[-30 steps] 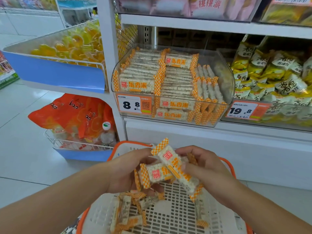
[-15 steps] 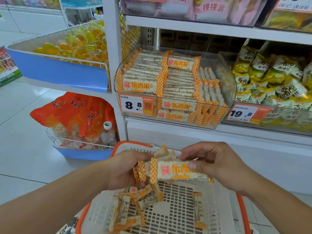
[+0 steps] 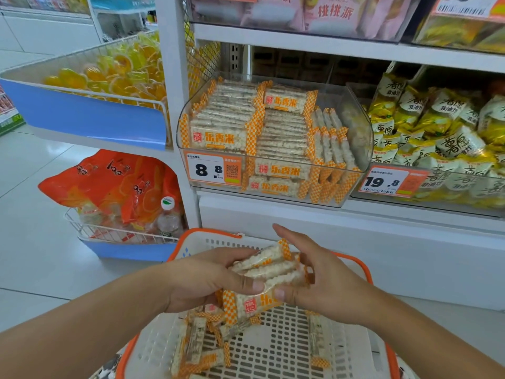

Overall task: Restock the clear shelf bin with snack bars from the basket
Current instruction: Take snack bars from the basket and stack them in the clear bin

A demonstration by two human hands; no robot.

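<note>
A small stack of snack bars (image 3: pixel 269 272) in white wrappers with orange-checked ends is held above the basket (image 3: pixel 289 348). My left hand (image 3: pixel 207 277) grips the stack from the left, thumb across its front. My right hand (image 3: pixel 319 280) holds it from the right, thumb under the stack and fingers stretched behind it. Several loose bars (image 3: pixel 196 343) lie in the white, orange-rimmed basket below. The clear shelf bin (image 3: pixel 358 132) sits on the shelf straight ahead, holding rows of the same bars, with free room at its right end.
A price tag reading 8.8 (image 3: pixel 213 168) is fixed to the bin's front. A second clear bin of yellow snack packs (image 3: pixel 442 138) stands to the right. At left are a blue-fronted wire bin of orange jellies (image 3: pixel 109 77) and orange bags (image 3: pixel 114 184) below.
The bars were spread between my hands before; now they are gathered into one neat stack pressed between both hands, and the camera has shifted slightly right.
</note>
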